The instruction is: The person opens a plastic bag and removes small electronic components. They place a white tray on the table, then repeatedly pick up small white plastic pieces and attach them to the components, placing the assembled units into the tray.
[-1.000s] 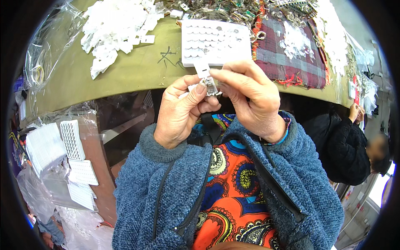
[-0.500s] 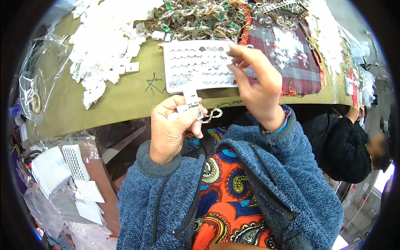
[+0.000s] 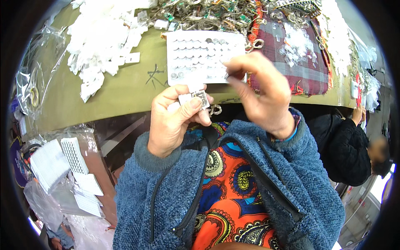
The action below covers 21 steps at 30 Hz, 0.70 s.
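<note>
My left hand [image 3: 168, 118] pinches a small clear-and-white plastic casing [image 3: 201, 100] between thumb and fingers, just off the near edge of the table. Metal parts show inside the casing, and a looped silvery cable [image 3: 215, 110] hangs beside it. My right hand [image 3: 264, 89] hovers over the near right corner of a white moulded tray [image 3: 187, 77], its thumb and fingers curled toward each other and blurred. Whatever lies between those fingertips is too small to make out. Rows of round pockets line the tray, with several small round silver pieces [image 3: 216, 41] in the far row.
Left of the tray spreads a heap of white plastic pieces [image 3: 102, 39]. Behind it lie tangled cables with green boards [image 3: 200, 14]. A plaid cloth [image 3: 271, 46] holds clear bits at right. Stacked white trays [image 3: 50, 162] stand lower left; another person [image 3: 346, 146] works at far right.
The casing has tilted in my left hand and now shows its metal insides. My right hand has shifted slightly down and right. The table scene has moved upward a little in view.
</note>
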Motion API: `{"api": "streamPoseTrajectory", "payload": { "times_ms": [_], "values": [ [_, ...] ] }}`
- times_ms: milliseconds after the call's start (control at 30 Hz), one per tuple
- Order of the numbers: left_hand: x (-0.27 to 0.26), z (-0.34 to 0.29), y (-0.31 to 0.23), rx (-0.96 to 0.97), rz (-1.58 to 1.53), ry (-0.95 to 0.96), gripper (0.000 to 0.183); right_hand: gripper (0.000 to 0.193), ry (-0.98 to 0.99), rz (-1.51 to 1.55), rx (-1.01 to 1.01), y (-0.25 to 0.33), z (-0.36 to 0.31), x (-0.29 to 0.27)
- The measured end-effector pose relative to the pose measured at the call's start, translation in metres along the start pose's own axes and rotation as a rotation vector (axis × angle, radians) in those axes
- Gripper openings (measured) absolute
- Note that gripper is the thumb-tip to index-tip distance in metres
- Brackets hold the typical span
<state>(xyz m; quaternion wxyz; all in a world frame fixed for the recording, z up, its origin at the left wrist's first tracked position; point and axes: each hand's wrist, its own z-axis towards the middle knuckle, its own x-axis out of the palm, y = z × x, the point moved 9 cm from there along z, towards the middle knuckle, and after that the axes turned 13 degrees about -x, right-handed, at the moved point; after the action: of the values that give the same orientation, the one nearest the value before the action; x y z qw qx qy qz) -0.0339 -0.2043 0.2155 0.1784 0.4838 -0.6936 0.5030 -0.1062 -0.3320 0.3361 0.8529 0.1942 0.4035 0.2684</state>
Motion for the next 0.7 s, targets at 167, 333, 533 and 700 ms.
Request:
{"api": "streamPoseTrajectory", "payload": {
  "times_ms": [167, 333, 533, 700],
  "values": [
    [-0.004, -0.006, 0.004, 0.029, -0.059, 0.043, 0.026, 0.028, -0.082, 0.098, -0.005, 0.028, -0.008, 0.032],
    [-0.01, -0.017, 0.008, 0.045, -0.096, 0.023, 0.024, 0.026, -0.097, 0.042, -0.064, 0.043, -0.009, 0.045],
    [-0.021, -0.033, 0.017, 0.048, -0.136, -0.004, 0.023, 0.027, 0.155, 0.157, 0.031, 0.038, -0.007, 0.064],
    [-0.031, -0.039, 0.007, 0.136, -0.134, -0.035, 0.023, 0.051, 0.109, -0.124, -0.434, 0.08, -0.007, 0.078]
  ]
}}
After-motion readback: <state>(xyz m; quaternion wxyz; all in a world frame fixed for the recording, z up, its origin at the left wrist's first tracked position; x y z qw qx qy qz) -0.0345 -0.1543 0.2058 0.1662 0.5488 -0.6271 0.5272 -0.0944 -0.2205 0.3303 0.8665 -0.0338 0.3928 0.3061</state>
